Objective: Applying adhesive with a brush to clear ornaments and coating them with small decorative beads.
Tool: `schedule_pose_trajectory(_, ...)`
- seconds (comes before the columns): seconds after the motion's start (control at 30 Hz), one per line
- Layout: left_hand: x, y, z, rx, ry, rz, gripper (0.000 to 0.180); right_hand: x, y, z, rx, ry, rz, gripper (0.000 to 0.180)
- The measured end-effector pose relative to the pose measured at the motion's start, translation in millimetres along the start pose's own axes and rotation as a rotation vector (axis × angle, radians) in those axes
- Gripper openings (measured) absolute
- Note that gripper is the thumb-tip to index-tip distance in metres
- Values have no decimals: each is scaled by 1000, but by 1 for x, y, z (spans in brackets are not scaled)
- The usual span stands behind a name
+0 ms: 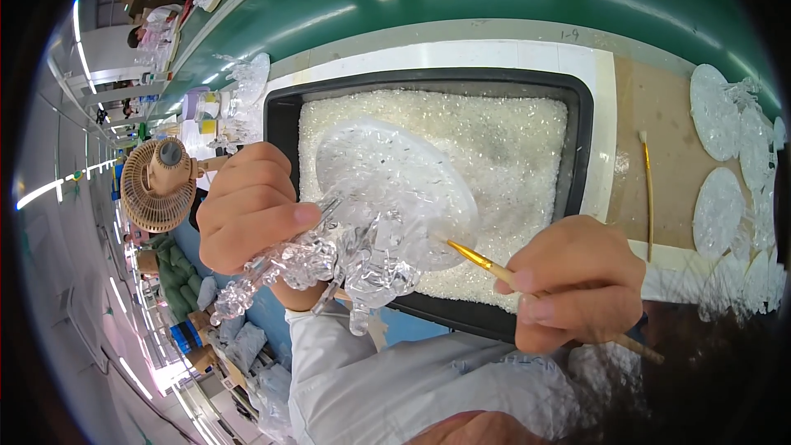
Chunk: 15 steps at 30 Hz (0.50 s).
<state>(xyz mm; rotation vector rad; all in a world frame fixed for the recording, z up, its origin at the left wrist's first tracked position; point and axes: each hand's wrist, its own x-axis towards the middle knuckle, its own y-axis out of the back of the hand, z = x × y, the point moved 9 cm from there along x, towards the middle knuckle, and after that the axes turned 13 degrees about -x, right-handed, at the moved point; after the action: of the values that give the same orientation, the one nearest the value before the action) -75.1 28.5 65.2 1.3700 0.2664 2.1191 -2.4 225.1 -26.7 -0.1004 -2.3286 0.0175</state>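
Observation:
My left hand (251,210) is closed around a clear plastic figurine (379,259), gripping its transparent upper parts. The figurine is tilted, and its round whitish base (395,173) leans over a black tray (581,140). White glittery granules (511,165) fill that tray. Between the thumb and fingers of my right hand (577,284) is a thin paintbrush (488,264) with a gold ferrule. The brush tip touches or nearly touches the lower right part of the base; I cannot tell which.
A second paintbrush (648,189) lies on brown board (659,115) to the right. Several clear figurines with round bases (715,210) stand at the far right. A beige fan (159,185) is at the left. Beyond the tray runs a green surface (494,8). More clear pieces (247,82) sit at the back left.

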Motion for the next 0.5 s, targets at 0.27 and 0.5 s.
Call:
schedule_pose_trajectory(0.27,-4,-1,1,-11,-24,-23,29,1,-1,0,-46,-28,15,23)
schedule_pose_trajectory(0.5,1,-3,1,-66,-34,-164,35,0,-1,-3,-89,-26,-1,19)
